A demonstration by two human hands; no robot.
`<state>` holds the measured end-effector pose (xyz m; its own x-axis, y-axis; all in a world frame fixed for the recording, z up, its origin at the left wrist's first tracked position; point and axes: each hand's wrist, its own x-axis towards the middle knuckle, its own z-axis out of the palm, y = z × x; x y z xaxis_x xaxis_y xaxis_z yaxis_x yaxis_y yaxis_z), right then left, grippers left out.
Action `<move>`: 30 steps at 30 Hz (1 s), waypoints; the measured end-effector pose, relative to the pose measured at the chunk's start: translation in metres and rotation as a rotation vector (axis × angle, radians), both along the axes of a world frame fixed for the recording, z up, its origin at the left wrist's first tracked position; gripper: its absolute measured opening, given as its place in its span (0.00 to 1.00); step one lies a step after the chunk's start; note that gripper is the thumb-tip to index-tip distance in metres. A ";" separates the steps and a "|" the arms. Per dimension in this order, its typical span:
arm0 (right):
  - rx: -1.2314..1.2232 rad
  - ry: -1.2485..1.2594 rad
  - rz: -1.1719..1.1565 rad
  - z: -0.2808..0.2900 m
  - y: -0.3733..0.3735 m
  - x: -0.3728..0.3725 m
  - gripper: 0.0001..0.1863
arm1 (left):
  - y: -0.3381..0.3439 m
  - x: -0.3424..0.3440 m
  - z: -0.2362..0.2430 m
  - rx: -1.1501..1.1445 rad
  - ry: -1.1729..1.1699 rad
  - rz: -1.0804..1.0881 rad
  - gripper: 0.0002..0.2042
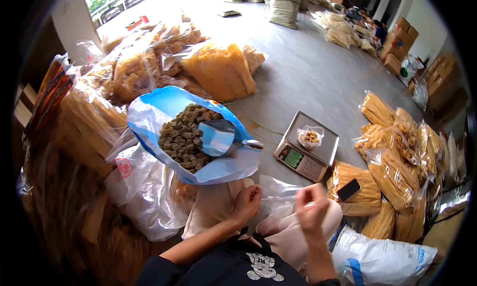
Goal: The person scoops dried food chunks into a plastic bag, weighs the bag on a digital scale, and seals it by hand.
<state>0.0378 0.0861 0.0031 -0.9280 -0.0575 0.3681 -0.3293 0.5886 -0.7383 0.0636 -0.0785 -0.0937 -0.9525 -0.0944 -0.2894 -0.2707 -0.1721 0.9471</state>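
Observation:
Above my lap, my left hand [248, 202] is closed in a pinch at the edge of a clear plastic bag [277, 192]. On the bag's other side my right hand [312, 206] is raised with curled fingers, slightly blurred; what they hold cannot be made out. A blue and white sack [149, 114] gapes beyond my left hand, full of small brown-green cubes [179, 142]. A metal scoop [217, 137] rests on the cubes, its handle toward the right rim. Farther right, a digital scale [310, 168] carries a small clear bag of tan pieces [310, 137].
Large bags of yellowish dried goods [221, 69] heap up at the left. Packs of long yellow sticks [392, 171] lie at right, a black phone [348, 190] on one. A white sack [382, 256] lies near my right arm. Cardboard boxes [400, 40] stand far right.

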 end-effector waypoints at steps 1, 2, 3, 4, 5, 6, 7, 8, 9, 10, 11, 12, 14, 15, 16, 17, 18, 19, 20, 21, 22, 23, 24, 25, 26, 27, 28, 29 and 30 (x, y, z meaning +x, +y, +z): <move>0.037 0.055 -0.087 0.021 0.003 -0.010 0.03 | 0.000 0.000 -0.025 -0.187 0.130 0.060 0.06; 0.065 0.091 -0.095 0.038 0.002 -0.016 0.03 | 0.001 -0.001 -0.039 -0.371 0.258 0.114 0.07; 0.089 0.124 -0.102 0.054 -0.001 -0.021 0.05 | 0.002 0.000 -0.035 -0.435 0.256 0.056 0.07; 0.115 0.133 -0.024 0.072 -0.010 -0.023 0.08 | 0.002 0.004 -0.027 -0.499 0.251 -0.002 0.07; 0.139 0.141 0.054 0.085 -0.024 -0.025 0.11 | 0.003 0.006 -0.023 -0.563 0.245 -0.060 0.08; 0.220 0.354 0.216 0.094 -0.037 -0.029 0.15 | 0.007 0.008 -0.024 -0.550 0.194 -0.120 0.09; 0.321 0.439 0.326 0.097 -0.057 -0.033 0.14 | 0.006 0.010 -0.020 -0.594 0.208 -0.139 0.09; 0.442 0.479 0.364 0.095 -0.077 -0.038 0.12 | 0.004 0.013 -0.013 -0.638 0.221 -0.159 0.09; 0.567 0.521 0.398 0.091 -0.094 -0.044 0.11 | 0.002 0.017 -0.007 -0.679 0.235 -0.180 0.09; 0.730 0.406 0.404 0.085 -0.106 -0.053 0.10 | 0.002 0.018 -0.003 -0.681 0.237 -0.214 0.09; 0.896 0.282 0.397 0.076 -0.114 -0.065 0.09 | 0.004 0.019 0.000 -0.657 0.311 -0.198 0.09; 1.053 0.157 0.397 0.066 -0.121 -0.076 0.09 | 0.003 0.023 0.005 -0.636 0.379 -0.173 0.09; 1.002 0.051 0.443 0.044 -0.128 -0.093 0.08 | -0.008 0.030 0.019 -0.617 0.406 -0.249 0.09; 0.979 -0.005 0.462 0.038 -0.127 -0.099 0.08 | -0.019 0.035 0.030 -0.807 0.521 -0.226 0.08; 0.986 -0.001 0.488 0.044 -0.128 -0.101 0.06 | -0.033 0.040 0.045 -1.002 0.626 -0.194 0.07; 0.989 0.007 0.517 0.058 -0.129 -0.101 0.05 | -0.049 0.046 0.059 -1.205 0.727 -0.158 0.07; 0.993 0.015 0.545 0.072 -0.131 -0.100 0.05 | -0.062 0.053 0.066 -1.294 0.715 -0.075 0.07; 1.019 0.031 0.550 0.089 -0.133 -0.098 0.04 | -0.075 0.058 0.072 -1.379 0.705 0.006 0.07; 1.039 0.052 0.572 0.106 -0.139 -0.094 0.04 | -0.091 0.061 0.072 -1.499 0.637 0.073 0.05; 1.066 0.061 0.578 0.120 -0.141 -0.095 0.04 | -0.105 0.059 0.072 -1.603 0.577 0.127 0.03; 1.105 0.058 0.613 0.133 -0.143 -0.096 0.03 | -0.116 0.056 0.076 -1.633 0.515 0.073 0.02; 1.144 0.057 0.644 0.145 -0.149 -0.097 0.04 | -0.124 0.051 0.084 -1.661 0.457 0.018 0.02; 1.183 0.056 0.677 0.149 -0.155 -0.098 0.05 | -0.127 0.045 0.094 -1.766 0.483 0.009 0.02; 1.217 0.073 0.694 0.151 -0.165 -0.097 0.05 | -0.132 0.042 0.093 -1.718 0.542 -0.098 0.02; 1.251 0.097 0.708 0.152 -0.176 -0.093 0.04 | -0.140 0.040 0.088 -1.671 0.602 -0.201 0.02; 1.286 0.119 0.722 0.151 -0.186 -0.091 0.04 | -0.145 0.039 0.087 -1.620 0.659 -0.304 0.02; 1.219 0.116 0.729 0.143 -0.194 -0.097 0.06 | -0.142 0.033 0.091 -1.581 0.767 -0.258 0.02; 1.165 0.093 0.739 0.137 -0.196 -0.106 0.07 | -0.142 0.031 0.090 -1.552 0.798 -0.241 0.02; 1.111 0.070 0.747 0.133 -0.196 -0.118 0.09 | -0.144 0.028 0.087 -1.521 0.830 -0.225 0.03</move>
<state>-0.0799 -0.1096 0.1357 -0.5245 -0.8363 -0.1596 -0.8500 0.5251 0.0420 0.0913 -0.2220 -0.0062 -0.8206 0.3482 0.4532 0.4360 0.8941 0.1026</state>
